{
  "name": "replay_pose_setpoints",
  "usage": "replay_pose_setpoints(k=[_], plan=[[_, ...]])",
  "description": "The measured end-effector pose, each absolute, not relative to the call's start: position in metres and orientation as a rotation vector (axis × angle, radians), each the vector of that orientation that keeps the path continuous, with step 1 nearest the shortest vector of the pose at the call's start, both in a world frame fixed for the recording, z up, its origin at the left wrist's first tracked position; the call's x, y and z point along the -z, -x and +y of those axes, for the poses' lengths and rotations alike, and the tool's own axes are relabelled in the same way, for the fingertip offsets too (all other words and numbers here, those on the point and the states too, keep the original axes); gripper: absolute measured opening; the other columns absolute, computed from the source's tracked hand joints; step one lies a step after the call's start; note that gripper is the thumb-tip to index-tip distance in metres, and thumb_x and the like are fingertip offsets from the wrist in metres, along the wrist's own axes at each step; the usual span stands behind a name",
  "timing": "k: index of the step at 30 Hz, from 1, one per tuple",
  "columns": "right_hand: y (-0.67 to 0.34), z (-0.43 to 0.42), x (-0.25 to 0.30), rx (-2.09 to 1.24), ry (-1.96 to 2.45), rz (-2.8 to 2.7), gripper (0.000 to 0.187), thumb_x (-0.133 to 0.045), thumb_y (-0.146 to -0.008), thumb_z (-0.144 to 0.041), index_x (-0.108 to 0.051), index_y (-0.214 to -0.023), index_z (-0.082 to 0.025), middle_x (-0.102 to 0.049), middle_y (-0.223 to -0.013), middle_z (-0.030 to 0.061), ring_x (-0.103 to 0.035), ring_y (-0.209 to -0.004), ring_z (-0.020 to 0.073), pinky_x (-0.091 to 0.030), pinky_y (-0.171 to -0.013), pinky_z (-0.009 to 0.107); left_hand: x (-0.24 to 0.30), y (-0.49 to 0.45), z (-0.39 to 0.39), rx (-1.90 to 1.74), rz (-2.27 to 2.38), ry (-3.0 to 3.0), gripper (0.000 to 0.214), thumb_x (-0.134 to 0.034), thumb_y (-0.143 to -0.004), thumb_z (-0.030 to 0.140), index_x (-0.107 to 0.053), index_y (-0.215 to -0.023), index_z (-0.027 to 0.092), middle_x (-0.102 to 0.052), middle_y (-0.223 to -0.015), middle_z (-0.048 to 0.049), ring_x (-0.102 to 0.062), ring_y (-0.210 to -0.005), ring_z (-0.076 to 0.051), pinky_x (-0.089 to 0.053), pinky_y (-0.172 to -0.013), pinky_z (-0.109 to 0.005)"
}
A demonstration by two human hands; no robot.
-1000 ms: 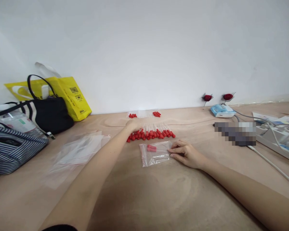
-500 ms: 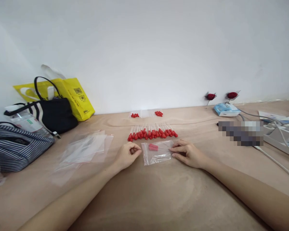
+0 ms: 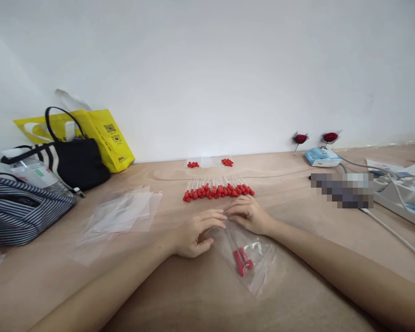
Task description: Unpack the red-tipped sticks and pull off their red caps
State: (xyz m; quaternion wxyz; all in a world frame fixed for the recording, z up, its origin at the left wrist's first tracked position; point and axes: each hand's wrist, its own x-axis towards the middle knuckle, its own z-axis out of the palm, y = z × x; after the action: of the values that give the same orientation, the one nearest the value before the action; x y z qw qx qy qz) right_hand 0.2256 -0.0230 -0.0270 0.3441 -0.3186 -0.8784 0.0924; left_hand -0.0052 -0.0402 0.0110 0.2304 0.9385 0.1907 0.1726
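A small clear zip bag (image 3: 254, 263) lies on the wooden table (image 3: 200, 295) with its mouth away from me and red-bulbed droppers (image 3: 242, 261) inside. My left hand (image 3: 193, 233) and my right hand (image 3: 247, 214) meet at the bag's top edge, fingers pinched on it. Just beyond the hands lies a row of droppers with red bulbs (image 3: 217, 190). Two small bags with red bulbs (image 3: 209, 163) lie by the wall.
A stack of clear zip bags (image 3: 119, 216) lies at the left. Further left are a striped bag (image 3: 20, 212), a black handbag (image 3: 74, 161) and a yellow bag (image 3: 103, 136). At the right are a power strip (image 3: 401, 198), cables and a blue device (image 3: 322, 157).
The bag has turned and come nearer to me, its contents slid to the bottom. My left hand came back from the row of droppers, and both hands now pinch the bag's top edge.
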Motion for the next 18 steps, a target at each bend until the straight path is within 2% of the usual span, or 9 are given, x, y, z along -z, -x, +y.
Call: replay_pose_setpoints(k=[3, 6, 9, 12, 15, 18], plan=[[-0.218, -0.024, 0.024, -0.251, 0.908, -2.054, 0.014, -0.051, -0.079, -0.024, -0.062, -0.087, -0.019, -0.063, -0.083, 0.0054, -0.055, -0.078, 0.015, -0.041, -0.073, 0.03, -0.007, -0.002, -0.043, -0.337, 0.444, -2.694, 0.04, -0.047, -0.077, 0.019, -0.049, -0.116, 0.023, -0.041, -0.131, -0.0049, -0.031, -0.124, -0.021, -0.027, -0.102, -0.04], [-0.231, -0.031, 0.022, -0.387, 0.974, -1.93, 0.012, -0.051, -0.078, -0.027, -0.058, -0.078, -0.017, -0.059, -0.071, 0.0034, -0.052, -0.066, 0.0123, -0.042, -0.063, 0.026, -0.004, 0.004, -0.042, -0.294, 0.506, -2.734, 0.035, -0.043, -0.082, 0.021, -0.051, -0.116, 0.023, -0.048, -0.125, -0.0047, -0.037, -0.12, -0.019, -0.031, -0.1, -0.038], [-0.253, -0.044, 0.022, -0.562, 1.029, -1.957, 0.016, -0.055, -0.075, -0.029, -0.054, -0.065, -0.017, -0.052, -0.059, -0.0003, -0.047, -0.056, 0.01, -0.039, -0.054, 0.023, -0.001, 0.016, -0.042, -0.411, 0.696, -2.747, 0.032, -0.043, -0.083, 0.021, -0.053, -0.113, 0.02, -0.053, -0.12, -0.007, -0.045, -0.113, -0.019, -0.036, -0.097, -0.036], [-0.265, -0.055, 0.02, -0.626, 1.015, -2.094, 0.021, -0.056, -0.074, -0.03, -0.053, -0.058, -0.017, -0.051, -0.055, -0.0009, -0.045, -0.057, 0.0103, -0.038, -0.057, 0.024, 0.003, 0.023, -0.045, -0.593, 0.942, -2.73, 0.027, -0.046, -0.081, 0.023, -0.058, -0.104, 0.018, -0.06, -0.106, -0.0076, -0.052, -0.101, -0.019, -0.041, -0.088, -0.037], [-0.259, -0.059, 0.019, -0.575, 0.994, -2.205, 0.014, -0.056, -0.075, -0.028, -0.061, -0.065, -0.018, -0.053, -0.056, -0.0005, -0.046, -0.062, 0.0114, -0.039, -0.064, 0.027, 0.005, 0.021, -0.048, -0.707, 1.07, -2.675, 0.02, -0.05, -0.078, 0.024, -0.062, -0.092, 0.018, -0.062, -0.089, -0.006, -0.055, -0.084, -0.017, -0.045, -0.078, -0.034], [-0.247, -0.059, 0.02, -0.528, 1.006, -2.217, 0.013, -0.054, -0.076, -0.026, -0.065, -0.071, -0.019, -0.054, -0.06, 0.0006, -0.047, -0.064, 0.0118, -0.039, -0.065, 0.027, 0.007, 0.015, -0.05, -0.747, 1.133, -2.609, 0.016, -0.052, -0.075, 0.023, -0.063, -0.085, 0.018, -0.061, -0.082, -0.0045, -0.054, -0.078, -0.016, -0.045, -0.072, -0.031]])
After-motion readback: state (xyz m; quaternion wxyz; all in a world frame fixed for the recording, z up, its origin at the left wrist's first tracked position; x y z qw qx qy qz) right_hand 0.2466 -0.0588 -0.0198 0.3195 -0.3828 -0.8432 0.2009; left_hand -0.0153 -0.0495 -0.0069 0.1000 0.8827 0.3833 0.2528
